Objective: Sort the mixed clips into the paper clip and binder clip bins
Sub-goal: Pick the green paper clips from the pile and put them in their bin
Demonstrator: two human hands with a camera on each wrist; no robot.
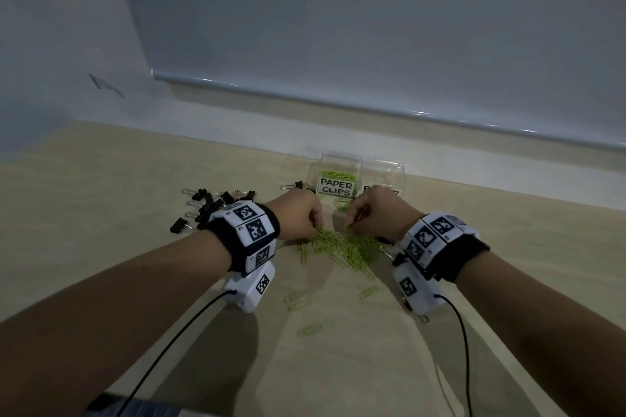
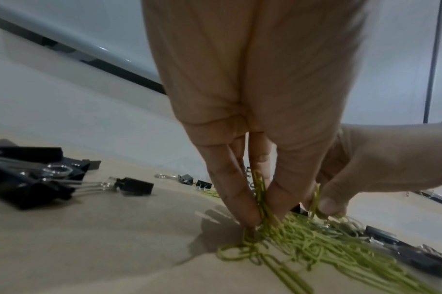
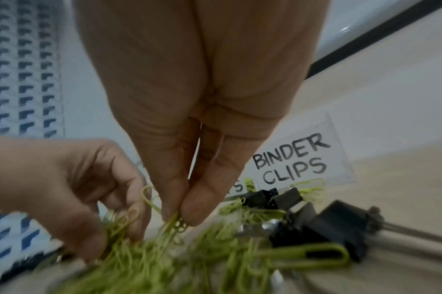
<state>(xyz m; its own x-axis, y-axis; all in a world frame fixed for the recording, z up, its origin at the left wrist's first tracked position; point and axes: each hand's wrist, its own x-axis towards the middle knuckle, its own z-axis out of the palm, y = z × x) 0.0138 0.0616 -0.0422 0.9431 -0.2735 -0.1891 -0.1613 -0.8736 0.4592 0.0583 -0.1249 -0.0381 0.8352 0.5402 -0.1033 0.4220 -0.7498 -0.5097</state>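
A heap of green paper clips [image 1: 349, 249] lies on the wooden table between my hands. My left hand [image 1: 316, 225] pinches a bunch of them at the heap's left edge; in the left wrist view the fingertips [image 2: 250, 215] squeeze green clips against the table. My right hand [image 1: 350, 222] pinches a few clips at the heap's top, seen between thumb and fingertips [image 3: 192, 213]. Two clear bins stand behind: one labelled PAPER CLIPS [image 1: 336, 187] holds green clips, the BINDER CLIPS bin [image 3: 293, 159] stands to its right.
Several black binder clips [image 1: 206, 205] lie in a cluster left of my left wrist. More binder clips [image 3: 323, 224] sit right of the heap. Loose green clips [image 1: 310, 328] are scattered nearer to me. A wall runs close behind the bins.
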